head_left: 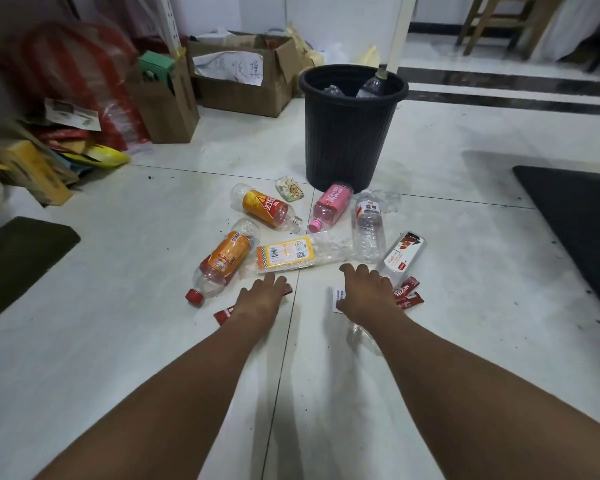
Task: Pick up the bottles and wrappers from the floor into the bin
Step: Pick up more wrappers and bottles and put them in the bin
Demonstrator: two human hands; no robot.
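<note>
— Two bare arms reach out low over the floor [153,341]. At the end of one is the left hand [262,296].

— What is its grip doing?

— It is wide. The fingers look straight and hold nothing. A red sachet [224,315] pokes out from under the wrist, at 8 o'clock.

— And the right hand [364,292]?

— It is over a squashed clear bottle [361,337] that shows at 6 o'clock from it. The fingers bend down, so I cannot tell if its grip holds anything.

— Where is the bin [352,133]?

— At 12 o'clock from the hands, standing up. It is black, and bottles poke out of the top.

— What is between?

— Lots of rubbish on the floor. A long clear wrapper [291,254] with a yellow label lies just past the fingers. At 10 o'clock is an orange bottle [222,265] with a red cap. A pink bottle [329,207] lies near the bin's foot, and a clear water bottle [369,226] is just beside it. At 3 o'clock from the right hand are more red sachets [407,296].

— Anything else?

— A cardboard box [243,77] at 11 o'clock, far back.
</note>
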